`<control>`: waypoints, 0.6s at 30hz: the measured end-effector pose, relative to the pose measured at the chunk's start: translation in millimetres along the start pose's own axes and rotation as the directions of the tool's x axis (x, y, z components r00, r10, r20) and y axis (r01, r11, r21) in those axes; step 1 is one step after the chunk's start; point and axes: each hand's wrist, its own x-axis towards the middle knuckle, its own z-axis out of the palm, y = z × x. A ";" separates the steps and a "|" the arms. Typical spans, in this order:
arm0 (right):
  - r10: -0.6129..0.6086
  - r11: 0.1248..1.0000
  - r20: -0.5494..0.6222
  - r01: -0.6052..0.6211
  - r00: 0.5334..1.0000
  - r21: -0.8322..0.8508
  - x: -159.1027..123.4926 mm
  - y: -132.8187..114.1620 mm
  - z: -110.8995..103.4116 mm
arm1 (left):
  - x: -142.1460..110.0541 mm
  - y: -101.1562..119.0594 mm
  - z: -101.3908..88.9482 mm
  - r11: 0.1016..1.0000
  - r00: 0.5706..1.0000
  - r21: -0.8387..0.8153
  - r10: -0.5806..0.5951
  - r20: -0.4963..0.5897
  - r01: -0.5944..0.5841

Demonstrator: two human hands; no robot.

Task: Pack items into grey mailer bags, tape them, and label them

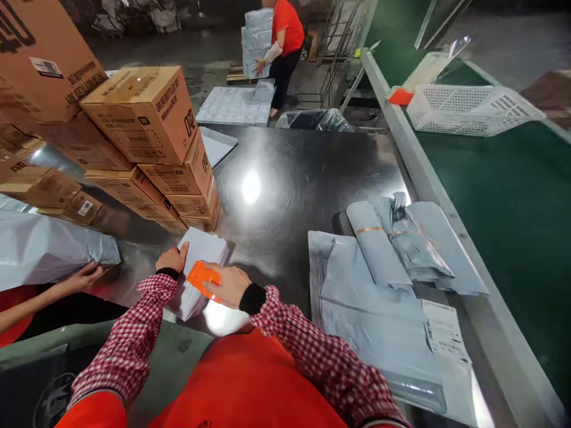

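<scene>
Metal tabletop [285,160] spans the work position, with the green conveyor [504,208] along its right side. Right hand [229,286]: fingers closed around the orange tool [203,277], with no visible gap in the grip. The tool's exact type cannot be confirmed. It lies over the white stack [207,245], apparently in contact with its top. Left hand [172,260]: placed at the left edge of the stack, fingers bent, one finger at the upper face. Whether it pinches the edge or only steadies it cannot be determined.

Status: the stack is uncovered, positioned on the tabletop and attended by both hands; the tool is in hand. Completed and remaining work cannot be established from this view.

Pose: both forearms extend forward and converge at the stack. The left reaches up and inward; the right angles leftward across the front of the body, back of the hand upward.

Surroundings: cartons [134,113] stand beyond the left hand. Grey bags [375,321] lie flat to the right, with banded bags [379,244] near the conveyor.
</scene>
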 end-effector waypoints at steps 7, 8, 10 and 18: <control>0.200 0.979 0.068 -0.197 0.977 -0.051 -75.8 76.5 21.2 | 3.4 -2.2 -3.3 0.999 0.999 0.012 -0.035 0.013 0.035; 0.229 0.971 0.080 -0.223 0.970 -0.085 -68.3 75.6 24.7 | 4.2 -2.7 -3.6 0.999 0.999 0.011 -0.038 0.015 0.038; 0.254 0.962 0.093 -0.241 0.963 -0.131 -42.6 65.0 31.5 | 5.7 -3.4 -3.3 0.999 0.999 0.010 -0.038 0.020 0.038; 0.197 0.950 0.108 -0.162 0.975 -0.267 34.6 3.1 69.7 | 20.5 -12.4 -1.6 1.000 0.999 -0.014 0.003 0.039 -0.003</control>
